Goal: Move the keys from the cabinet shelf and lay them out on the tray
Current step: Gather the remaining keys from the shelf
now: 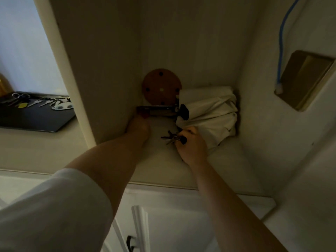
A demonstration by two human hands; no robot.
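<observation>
Inside the dim cabinet, my right hand (191, 146) is closed on a bunch of dark keys (171, 137) just above the pale shelf (181, 171). The keys stick out to the left of my fingers. My left hand (139, 127) reaches deeper along the left cabinet wall, fingers curled near a reddish object; whether it holds anything I cannot tell. Far left, outside the cabinet, a black tray (36, 119) lies on the counter with several keys (41, 102) spread along its far edge.
A crumpled white cloth (212, 113) fills the shelf's back right corner. A brown round disc (161, 88) leans on the back wall above a metal tool (160, 110). A blue cable (283, 39) hangs on the right wall beside a brass recessed plate (305, 79). White drawers sit below.
</observation>
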